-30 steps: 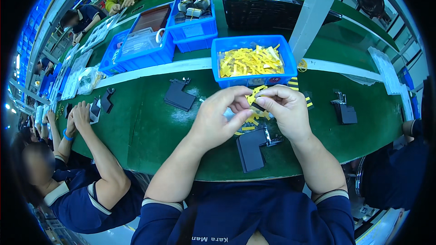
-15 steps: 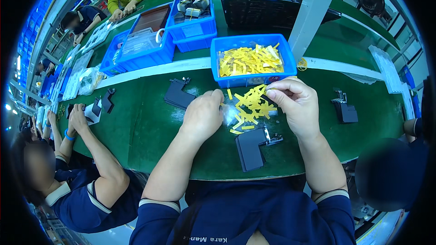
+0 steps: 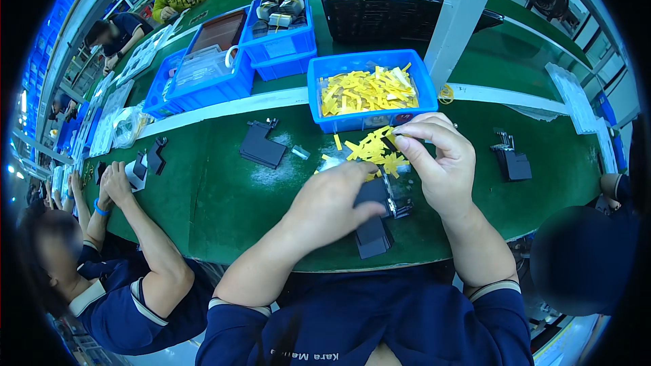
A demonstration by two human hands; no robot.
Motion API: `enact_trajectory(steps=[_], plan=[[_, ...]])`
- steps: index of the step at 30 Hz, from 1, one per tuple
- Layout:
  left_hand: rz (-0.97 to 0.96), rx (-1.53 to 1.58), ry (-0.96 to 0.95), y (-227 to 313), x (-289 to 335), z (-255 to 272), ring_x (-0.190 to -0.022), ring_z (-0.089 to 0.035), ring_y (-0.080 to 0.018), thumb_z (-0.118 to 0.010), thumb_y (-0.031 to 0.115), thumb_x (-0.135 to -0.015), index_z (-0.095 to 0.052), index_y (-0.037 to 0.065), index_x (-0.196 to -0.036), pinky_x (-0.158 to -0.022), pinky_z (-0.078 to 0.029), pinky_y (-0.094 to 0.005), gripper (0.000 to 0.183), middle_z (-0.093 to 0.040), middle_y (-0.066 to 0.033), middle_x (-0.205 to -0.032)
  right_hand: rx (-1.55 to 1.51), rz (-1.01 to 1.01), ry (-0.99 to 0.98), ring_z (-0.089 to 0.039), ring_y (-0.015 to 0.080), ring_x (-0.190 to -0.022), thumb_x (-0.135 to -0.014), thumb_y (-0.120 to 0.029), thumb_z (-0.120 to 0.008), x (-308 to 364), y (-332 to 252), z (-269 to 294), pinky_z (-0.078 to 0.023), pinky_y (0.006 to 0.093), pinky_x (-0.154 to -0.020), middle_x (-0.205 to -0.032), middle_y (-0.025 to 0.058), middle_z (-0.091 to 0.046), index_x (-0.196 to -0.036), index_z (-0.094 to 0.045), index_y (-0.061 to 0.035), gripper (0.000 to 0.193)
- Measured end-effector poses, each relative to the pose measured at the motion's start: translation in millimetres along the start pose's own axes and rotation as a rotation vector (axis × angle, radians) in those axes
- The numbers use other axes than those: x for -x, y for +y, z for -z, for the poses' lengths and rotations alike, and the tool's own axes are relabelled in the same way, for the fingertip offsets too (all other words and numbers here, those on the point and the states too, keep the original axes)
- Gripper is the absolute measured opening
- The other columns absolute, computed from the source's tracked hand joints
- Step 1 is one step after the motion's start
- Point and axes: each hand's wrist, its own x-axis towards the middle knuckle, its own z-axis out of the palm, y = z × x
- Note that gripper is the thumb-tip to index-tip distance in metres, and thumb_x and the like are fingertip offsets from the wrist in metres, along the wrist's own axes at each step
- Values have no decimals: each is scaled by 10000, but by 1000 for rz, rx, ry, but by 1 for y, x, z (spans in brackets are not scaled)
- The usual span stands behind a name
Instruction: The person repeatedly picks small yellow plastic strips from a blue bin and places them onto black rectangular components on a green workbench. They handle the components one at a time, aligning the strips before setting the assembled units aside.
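Note:
My left hand (image 3: pixel 329 207) reaches over the near stack of black L-shaped parts (image 3: pixel 374 238). Between its fingers and thumb is the top black L-shaped part (image 3: pixel 373 192), lifted and shifted from the stack, with a thin metal hinge at its edge. My right hand (image 3: pixel 441 156) is pinched beside the loose pile of yellow strips (image 3: pixel 374 146); a small yellow strip (image 3: pixel 391 141) shows at its fingertips, partly hidden. Left of the pile lies a small clear piece (image 3: pixel 300 152) on whitish, smeared tabletop.
A blue bin (image 3: pixel 313 105) full of yellow strips stands behind the pile. More black parts lie at left (image 3: pixel 263 146) and right (image 3: pixel 514 165). Blue crates (image 3: pixel 217 91) sit at back left, near a white post (image 3: pixel 464 20). A co-worker's hands (image 3: pixel 116 183) work at far left.
My left hand has moved right and toward me, from beside the yellow pile onto the near black parts, lifting the top one. My right hand stays pinched in nearly the same place.

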Motion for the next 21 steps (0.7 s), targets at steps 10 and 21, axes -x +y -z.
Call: enact_trajectory(steps=[10,21], plan=[[158,1006,69,-17,-5,-10,-775,-563,-66,-535,91,-910,-523,2,-994,-684,-450,-223,123,-620,-41,-866,30,-49,-119,-612,208,-792,-716,7,-679,4,-9,-3,-458,336,-804,-774,94,-647,-832,-686,3,117],[160,1047,25,-15,-4,-10,-812,-583,-76,-531,95,-912,-508,-11,-1037,-724,-470,-234,165,-637,-61,-904,51,-4,-155,-612,227,-723,-706,-17,-683,3,-6,-1,-461,333,-758,-728,98,-642,-807,-691,-10,102]])
